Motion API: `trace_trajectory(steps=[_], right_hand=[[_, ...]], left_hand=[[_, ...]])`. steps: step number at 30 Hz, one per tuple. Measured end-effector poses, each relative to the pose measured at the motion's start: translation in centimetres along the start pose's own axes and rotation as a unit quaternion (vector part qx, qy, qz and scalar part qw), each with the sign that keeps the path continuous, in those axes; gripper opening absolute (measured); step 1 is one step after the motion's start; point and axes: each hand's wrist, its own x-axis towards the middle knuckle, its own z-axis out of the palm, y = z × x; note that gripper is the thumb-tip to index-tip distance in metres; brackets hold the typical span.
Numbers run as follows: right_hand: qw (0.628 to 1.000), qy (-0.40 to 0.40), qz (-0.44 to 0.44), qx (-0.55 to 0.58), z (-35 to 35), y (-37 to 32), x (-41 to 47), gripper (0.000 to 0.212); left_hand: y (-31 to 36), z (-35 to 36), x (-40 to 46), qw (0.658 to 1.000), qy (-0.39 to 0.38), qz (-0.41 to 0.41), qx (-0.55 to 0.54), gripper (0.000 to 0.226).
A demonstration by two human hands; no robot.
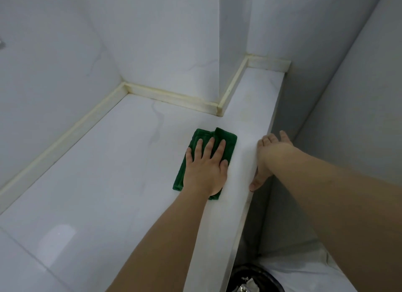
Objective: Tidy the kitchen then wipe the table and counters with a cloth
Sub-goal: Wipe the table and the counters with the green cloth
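The cloth, green and folded, is lying flat on the white desk, close to the desk's front edge and just short of the inner wall corner. The left hand is pressing down on the cloth with its fingers straight and spread, palm covering the near half, so nothing is being pinched. Beside the cloth, the right hand is resting on the desk's edge, fingers relaxed and draped over the lip, holding nothing. The wiping step looks to be in hand, with the desk around the cloth already free of items. Next, the cloth likely needs pushing past the corner into the narrow strip beyond it, keeping flat pressure along the yellowed seam. Below the desk's edge, a dark bin is standing.
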Motion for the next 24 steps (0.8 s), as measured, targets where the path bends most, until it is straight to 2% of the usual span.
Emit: trace_trajectory(steps=[4, 8, 11, 15, 24], right_hand=[[1.0, 0.001, -0.008, 0.023, 0.3, 0.1, 0.9, 0.133], [0.999, -0.002, -0.015, 0.033, 0.3, 0.2, 0.9, 0.136], [0.999, 0.004, -0.017, 0.051, 0.2, 0.2, 1.1, 0.127], [0.997, -0.004, -0.027, 0.075, 0.3, 0.6, 0.2, 0.141], [0.999, -0.014, -0.016, 0.05, -0.3, 0.2, 0.4, 0.149]], left_hand=[[0.4, -0.3, 4.1, 1.0, -0.002, 0.006, -0.007, 0.058], [0.9, -0.5, 6.8, 1.0, 0.001, 0.009, -0.008, 0.058], [1.0, -0.6, 7.8, 1.0, 0.006, 0.011, -0.011, 0.058], [1.3, -0.5, 7.9, 1.0, 0.0, 0.006, -0.012, 0.058], [3.5, 0.2, 6.5, 0.999, -0.002, 0.041, -0.015, 0.057]])
